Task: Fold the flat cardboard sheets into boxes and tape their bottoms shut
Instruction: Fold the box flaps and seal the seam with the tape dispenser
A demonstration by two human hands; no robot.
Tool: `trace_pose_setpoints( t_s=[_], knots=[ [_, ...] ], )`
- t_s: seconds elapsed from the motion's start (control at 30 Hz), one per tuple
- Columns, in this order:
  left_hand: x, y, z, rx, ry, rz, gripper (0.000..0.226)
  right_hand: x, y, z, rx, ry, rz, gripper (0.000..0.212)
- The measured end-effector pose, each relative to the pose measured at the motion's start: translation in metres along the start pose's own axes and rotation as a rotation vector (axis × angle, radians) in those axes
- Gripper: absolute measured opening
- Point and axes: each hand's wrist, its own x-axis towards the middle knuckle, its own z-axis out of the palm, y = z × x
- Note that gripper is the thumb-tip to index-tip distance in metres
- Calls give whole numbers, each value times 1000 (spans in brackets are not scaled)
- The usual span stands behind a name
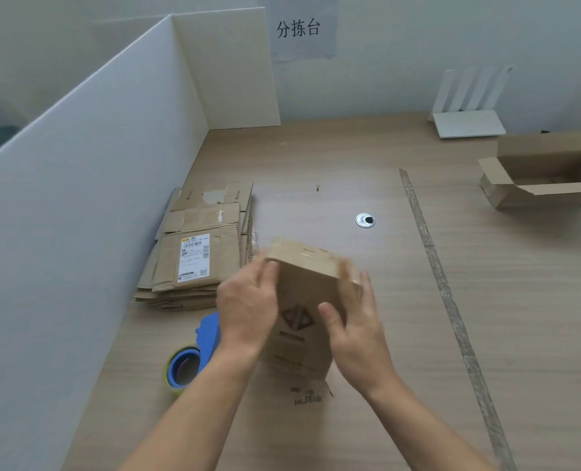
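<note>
the left hand (248, 311) and right hand (360, 331) grip the box (308, 294) (its top blurred); the tape gun (209, 331) lies at its 8 o'clock.

The box (302, 300) is all motion blur, so the small print under its logo is unreadable, same for the dark print on its bottom flap. The left hand (246, 309) covers its left side and the right hand (357, 331) its right. The blue tape dispenser (194, 355) is half hidden behind the left hand. The label (194, 258) on the flat sheets (197, 212) is way too tiny to read. The open carton (547, 171) gets chopped off by the right edge.
</note>
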Motion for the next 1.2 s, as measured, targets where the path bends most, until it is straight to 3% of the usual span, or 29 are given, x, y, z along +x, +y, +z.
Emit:
trace_pose_setpoints(
  t_s=[0.1,0.2,0.27,0.4,0.5,0.6,0.67,0.73,0.8,0.87,0.97,1.2],
  knots=[
    [-1,3,-2,-48,-48,49,36,3,6,3,56,117,12,79],
    [8,-9,-12,-283,-301,-51,44,18,10,-9,247,171,201,76],
    [9,-22,-19,-411,-455,-81,51,26,16,-17,274,180,309,63],
    [4,-43,-29,-455,-592,-94,62,38,23,-22,458,139,505,20],
    [3,-59,-34,-450,-599,-136,67,34,23,-24,542,-84,519,18],
    [4,-67,-33,-459,-577,-202,68,24,20,-28,595,-340,453,39],
    [2,-67,-30,-430,-539,-209,68,20,20,-26,602,-401,426,52],
    [-1,-68,-29,-451,-428,-212,63,20,17,-23,586,-351,417,56],
    [-3,-68,-30,-547,-354,-224,50,22,14,-23,624,-229,454,41],
    [-5,-67,-33,-658,-429,-223,47,24,12,-27,650,-156,475,26],
    [-6,-69,-40,-716,-611,-214,55,24,11,-33,645,-187,447,23],
    [-14,-77,-40,-714,-622,-222,69,20,13,-29,508,-184,415,21]
  ],
)
